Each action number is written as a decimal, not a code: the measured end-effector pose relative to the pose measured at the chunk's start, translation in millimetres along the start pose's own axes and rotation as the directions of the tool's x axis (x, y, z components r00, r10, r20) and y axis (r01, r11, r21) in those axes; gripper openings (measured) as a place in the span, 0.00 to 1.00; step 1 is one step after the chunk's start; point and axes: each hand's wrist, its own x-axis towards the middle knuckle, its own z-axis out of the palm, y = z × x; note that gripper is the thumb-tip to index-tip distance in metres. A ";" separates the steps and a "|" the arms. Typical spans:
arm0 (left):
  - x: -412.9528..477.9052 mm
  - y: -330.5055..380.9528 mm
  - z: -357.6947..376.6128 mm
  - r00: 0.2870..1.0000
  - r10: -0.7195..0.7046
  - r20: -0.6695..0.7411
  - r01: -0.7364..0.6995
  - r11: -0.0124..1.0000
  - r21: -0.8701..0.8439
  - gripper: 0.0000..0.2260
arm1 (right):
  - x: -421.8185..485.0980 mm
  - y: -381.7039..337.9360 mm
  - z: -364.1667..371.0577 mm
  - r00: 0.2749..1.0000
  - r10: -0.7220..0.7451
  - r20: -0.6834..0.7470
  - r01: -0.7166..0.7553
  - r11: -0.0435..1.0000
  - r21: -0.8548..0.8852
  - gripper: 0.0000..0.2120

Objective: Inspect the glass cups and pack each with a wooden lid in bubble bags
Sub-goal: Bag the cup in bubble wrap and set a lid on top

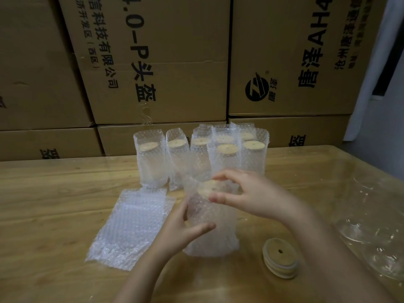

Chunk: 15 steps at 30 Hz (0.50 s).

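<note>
A bubble bag (213,237) is gripped by the left hand (179,230). A wooden lid (206,187), seemingly inside, is pinched by the right hand (255,196)

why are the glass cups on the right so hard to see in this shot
Head view: dim, soft light; the clear glass cups sit at the frame's dark, stretched right edge, showing only as faint glints on the table; wide-angle bowing tilts the cardboard boxes.
</note>
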 end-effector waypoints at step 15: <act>5.7 -23.7 37.3 0.988 -0.137 -0.072 0.114 0.959 -0.259 0.48 | -11.2 30.7 31.2 0.899 0.110 -0.424 0.157 0.823 0.546 0.06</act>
